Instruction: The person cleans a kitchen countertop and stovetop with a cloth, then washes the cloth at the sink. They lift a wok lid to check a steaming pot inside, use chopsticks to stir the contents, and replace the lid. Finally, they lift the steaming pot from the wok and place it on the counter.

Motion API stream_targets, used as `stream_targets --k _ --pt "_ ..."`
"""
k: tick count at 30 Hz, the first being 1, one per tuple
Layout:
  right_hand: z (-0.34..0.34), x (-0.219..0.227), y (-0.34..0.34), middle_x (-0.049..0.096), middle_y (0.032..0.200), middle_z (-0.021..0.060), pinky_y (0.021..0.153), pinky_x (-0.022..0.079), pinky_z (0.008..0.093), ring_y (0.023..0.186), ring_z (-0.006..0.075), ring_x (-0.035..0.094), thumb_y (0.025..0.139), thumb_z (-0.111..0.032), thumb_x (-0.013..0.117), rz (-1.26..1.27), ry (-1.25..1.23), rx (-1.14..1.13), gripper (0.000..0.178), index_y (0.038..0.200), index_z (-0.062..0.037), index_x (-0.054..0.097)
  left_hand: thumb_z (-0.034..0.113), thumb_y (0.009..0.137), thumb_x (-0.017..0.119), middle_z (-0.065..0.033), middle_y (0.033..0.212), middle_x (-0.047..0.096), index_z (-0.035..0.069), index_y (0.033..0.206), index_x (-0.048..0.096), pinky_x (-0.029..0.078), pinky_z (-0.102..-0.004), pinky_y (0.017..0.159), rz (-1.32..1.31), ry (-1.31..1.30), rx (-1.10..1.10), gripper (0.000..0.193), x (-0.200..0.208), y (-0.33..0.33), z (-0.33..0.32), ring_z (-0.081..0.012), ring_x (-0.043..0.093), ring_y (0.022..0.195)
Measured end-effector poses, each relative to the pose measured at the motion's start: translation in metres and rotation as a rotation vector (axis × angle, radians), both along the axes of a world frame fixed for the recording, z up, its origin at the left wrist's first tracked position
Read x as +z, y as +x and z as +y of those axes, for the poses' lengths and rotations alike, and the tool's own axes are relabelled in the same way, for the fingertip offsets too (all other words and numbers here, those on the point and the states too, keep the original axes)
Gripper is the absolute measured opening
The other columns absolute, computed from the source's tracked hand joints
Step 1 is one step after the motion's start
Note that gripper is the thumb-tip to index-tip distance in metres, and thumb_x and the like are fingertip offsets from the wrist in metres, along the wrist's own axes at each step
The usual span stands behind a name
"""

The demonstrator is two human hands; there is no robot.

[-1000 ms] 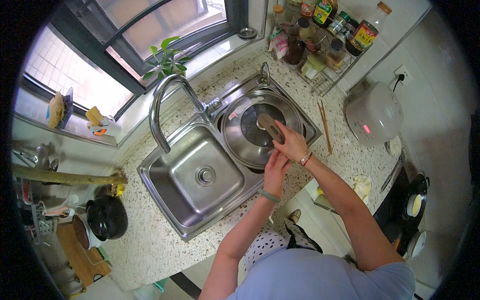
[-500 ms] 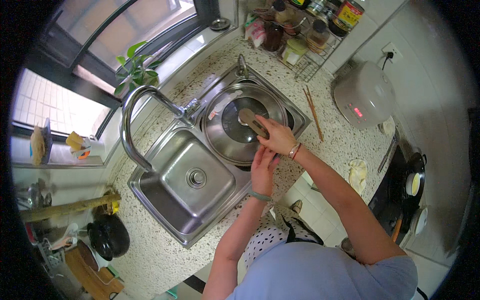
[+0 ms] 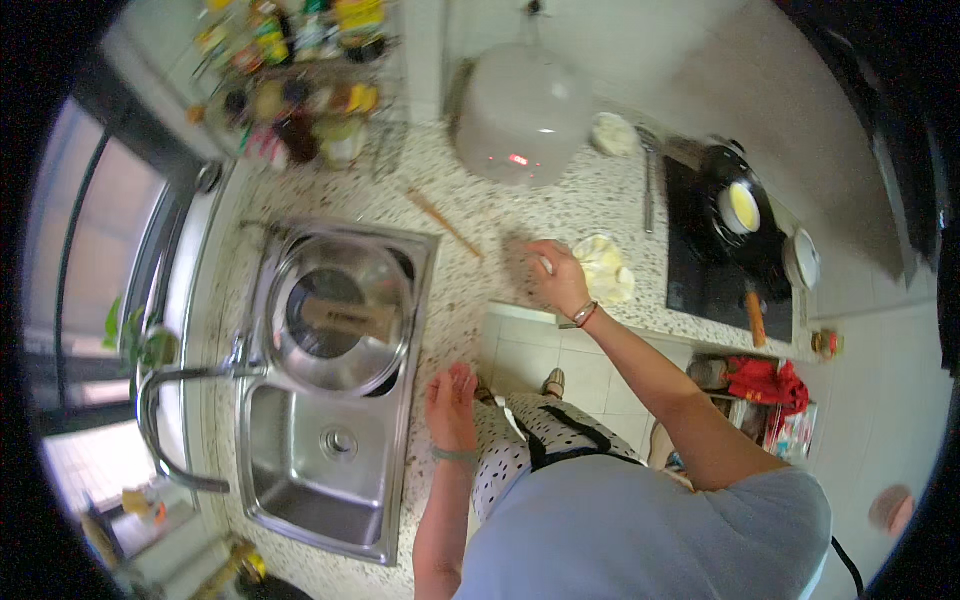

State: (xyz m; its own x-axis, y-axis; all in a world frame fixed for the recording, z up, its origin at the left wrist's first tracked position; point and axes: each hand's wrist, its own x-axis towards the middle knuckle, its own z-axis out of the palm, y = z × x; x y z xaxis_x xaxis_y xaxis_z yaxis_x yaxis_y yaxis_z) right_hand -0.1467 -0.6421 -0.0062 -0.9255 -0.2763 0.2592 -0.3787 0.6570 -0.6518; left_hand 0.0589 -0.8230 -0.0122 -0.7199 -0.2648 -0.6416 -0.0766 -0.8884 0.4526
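A round, see-through-centred lid (image 3: 285,345) covers the right basin of the steel sink, with a flat brown handle (image 3: 350,320) across its middle. My left hand (image 3: 452,402) is by the counter's front edge, right of the sink, its fingers apart and holding nothing I can see. Over the counter, my right hand (image 3: 556,278) has bent fingers blurred by motion; whether anything is in them is unclear. Just right of it lies a crumpled pale yellow, cloth-like thing (image 3: 603,272), close to the hand. Two chopsticks (image 3: 445,222) lie on the counter behind my right hand.
A rice cooker (image 3: 520,120) stands at the back. At the right, a black pan (image 3: 715,185) with a bowl (image 3: 740,208) in it sits on the hob (image 3: 690,270). The tap (image 3: 155,420) arches beside the left basin (image 3: 290,430). A rack of bottles (image 3: 320,120) fills the back left corner.
Both hands have come off the lid, which stays in the sink. My right hand has moved right toward the cloth-like thing; my left has drawn back to the counter edge. The view has turned right.
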Motion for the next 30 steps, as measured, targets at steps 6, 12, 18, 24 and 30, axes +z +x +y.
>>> stream_targets --k 6,12,18,24,30 --pt "0.142 -0.038 0.012 0.059 0.104 0.0126 0.083 0.046 0.0398 0.097 0.0303 0.055 0.073 -0.025 0.067 0.026 0.554 -0.540 0.035 0.103 -0.0077 0.061 0.014 0.091 0.055 -0.0106 0.108 0.057 0.004 0.100 0.052 0.049 -0.0344 0.085 0.067 -0.116 -0.347 0.013 0.007 -0.035 0.065 -0.0221 0.058 0.099" --pt "0.185 -0.074 0.036 0.061 0.088 0.0124 0.073 0.049 0.0449 0.083 0.0330 0.059 0.072 -0.021 0.062 -0.183 0.312 -0.457 0.019 0.085 -0.0071 0.061 0.014 0.091 0.054 -0.0099 0.111 0.056 0.005 0.108 0.053 0.048 -0.0331 0.086 0.191 -0.284 -0.586 0.019 0.038 -0.070 0.127 -0.0202 0.056 0.101" --pt "0.182 0.036 0.068 0.059 0.078 0.0066 0.061 0.047 0.0304 0.071 0.0153 0.057 0.082 -0.010 0.061 -0.360 -0.357 -0.227 0.009 0.086 -0.0055 0.055 0.008 0.087 0.056 -0.0080 0.125 0.050 0.007 0.123 0.048 0.043 -0.0319 0.091 0.395 -0.833 -0.688 0.037 0.040 -0.102 0.180 -0.0159 0.049 0.112" --pt "0.240 0.151 0.091 0.063 0.095 0.0059 0.062 0.049 0.0201 0.081 0.0086 0.060 0.091 -0.010 0.054 -0.395 -1.006 -0.091 0.008 0.098 -0.0081 0.050 0.010 0.080 0.063 -0.0069 0.125 0.050 0.008 0.132 0.039 0.042 -0.0306 0.090 0.737 -1.113 -1.028 0.057 0.074 -0.117 0.237 -0.0164 0.050 0.109" --pt "0.316 0.202 0.115 0.064 0.103 0.0123 0.062 0.050 0.0186 0.088 0.0134 0.062 0.093 -0.011 0.051 -0.383 -1.292 -0.084 0.011 0.103 -0.0094 0.049 0.013 0.081 0.065 -0.0068 0.111 0.057 0.005 0.123 0.049 0.044 -0.0324 0.088 0.670 -1.092 -1.295 0.046 0.078 -0.102 0.299 -0.0170 0.054 0.101"
